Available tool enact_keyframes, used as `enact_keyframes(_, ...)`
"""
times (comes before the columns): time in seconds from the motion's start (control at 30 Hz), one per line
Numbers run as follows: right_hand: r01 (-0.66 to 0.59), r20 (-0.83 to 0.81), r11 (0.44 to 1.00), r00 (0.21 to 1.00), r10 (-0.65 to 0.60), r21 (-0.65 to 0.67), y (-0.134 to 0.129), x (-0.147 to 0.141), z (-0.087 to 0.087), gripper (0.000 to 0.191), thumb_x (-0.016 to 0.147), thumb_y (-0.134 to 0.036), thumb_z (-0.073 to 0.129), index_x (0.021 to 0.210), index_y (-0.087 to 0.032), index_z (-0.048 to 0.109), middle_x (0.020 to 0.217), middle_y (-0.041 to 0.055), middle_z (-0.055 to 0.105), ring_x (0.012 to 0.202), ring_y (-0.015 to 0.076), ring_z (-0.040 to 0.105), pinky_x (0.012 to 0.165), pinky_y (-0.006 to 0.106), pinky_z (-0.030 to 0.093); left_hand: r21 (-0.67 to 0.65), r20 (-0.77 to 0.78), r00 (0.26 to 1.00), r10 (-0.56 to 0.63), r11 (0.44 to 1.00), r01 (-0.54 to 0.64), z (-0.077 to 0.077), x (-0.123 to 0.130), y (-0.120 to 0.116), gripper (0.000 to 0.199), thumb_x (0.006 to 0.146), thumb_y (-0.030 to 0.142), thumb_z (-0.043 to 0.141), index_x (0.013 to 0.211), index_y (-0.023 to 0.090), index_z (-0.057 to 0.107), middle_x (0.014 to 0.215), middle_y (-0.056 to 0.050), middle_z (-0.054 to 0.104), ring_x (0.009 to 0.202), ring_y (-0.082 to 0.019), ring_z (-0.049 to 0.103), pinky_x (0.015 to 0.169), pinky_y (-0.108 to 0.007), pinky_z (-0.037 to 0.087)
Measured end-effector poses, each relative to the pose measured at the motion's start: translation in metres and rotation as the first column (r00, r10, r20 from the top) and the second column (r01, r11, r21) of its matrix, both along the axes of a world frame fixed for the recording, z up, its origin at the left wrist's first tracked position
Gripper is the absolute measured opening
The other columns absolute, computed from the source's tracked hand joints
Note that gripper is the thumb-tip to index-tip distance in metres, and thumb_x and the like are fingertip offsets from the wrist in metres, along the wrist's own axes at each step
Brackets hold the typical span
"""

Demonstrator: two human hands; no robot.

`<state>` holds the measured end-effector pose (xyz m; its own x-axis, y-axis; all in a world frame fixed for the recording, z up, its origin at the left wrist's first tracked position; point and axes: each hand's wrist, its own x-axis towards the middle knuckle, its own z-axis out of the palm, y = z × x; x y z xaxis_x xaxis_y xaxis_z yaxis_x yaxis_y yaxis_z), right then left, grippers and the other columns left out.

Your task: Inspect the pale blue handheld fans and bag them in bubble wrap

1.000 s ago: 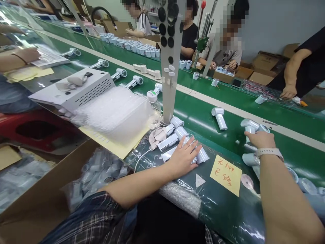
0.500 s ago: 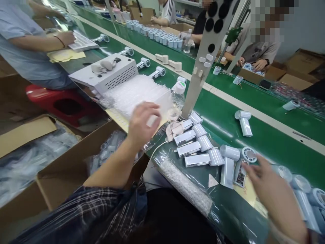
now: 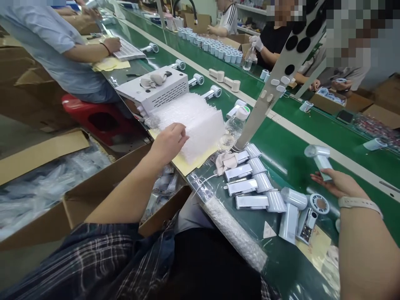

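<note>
My right hand (image 3: pixel 339 183) is closed round the handle of a pale blue handheld fan (image 3: pixel 318 151) over the green belt, thumb on top and fingers below. My left hand (image 3: pixel 170 141) is curled with its fingertips together, in front of a stack of clear bubble bags (image 3: pixel 200 125); whether anything is between the fingers cannot be seen. Several similar fans (image 3: pixel 251 202) lie in a slanting row on the bench. At the row's right end one fan (image 3: pixel 308 225) has its handle uncovered, showing the inside parts.
A white metal box (image 3: pixel 162 89) and a clear bottle (image 3: pixel 234 127) stand by the bags. A slanted metal post (image 3: pixel 265 98) rises beside the belt (image 3: pixel 287 154). Rolled bubble wrap (image 3: pixel 236 233) lines the bench edge. Cartons (image 3: pixel 103 191) with bagged parts are at left. Co-workers sit around.
My right hand has moved from beside the uncovered fan forward to the fan on the belt and has taken hold of its handle. My left hand stays by the bags. The view has shifted.
</note>
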<state>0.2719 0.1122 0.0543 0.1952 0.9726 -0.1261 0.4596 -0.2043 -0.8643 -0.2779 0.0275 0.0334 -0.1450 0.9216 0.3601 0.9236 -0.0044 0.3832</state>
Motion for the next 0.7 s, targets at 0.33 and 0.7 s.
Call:
enact_keyframes(0.33,0.014,-0.461,0.996,0.886,-0.055,-0.090,-0.174,-0.058,0.010,0.058,0.062,-0.062,0.097,0.093,-0.024,0.067,0.080,0.0034,0.064,0.049,0.0113,0.047,0.041,0.026,0.034,0.053,-0.059,0.968,0.243,0.969,-0.240,0.039,0.009,-0.004,0.015,0.097,0.030,0.070,0.098,0.023,0.057,0.097,-0.009,0.068,0.104,-0.031,0.067,0.102,-0.049,0.054)
enact_keyframes(0.7,0.159,-0.762,0.974,0.606,-0.226,-0.162,-0.233,-0.123,-0.012,0.050,0.077,-0.059,0.088,0.102,-0.022,0.067,0.080,0.0018,0.068,0.050,0.0098,0.052,0.040,0.019,0.034,-0.265,0.122,0.772,-0.624,0.729,0.632,-0.010,0.239,-0.015,0.025,0.107,0.030,0.063,0.126,0.013,0.067,0.115,-0.012,0.078,0.110,-0.026,0.073,0.096,-0.037,0.056)
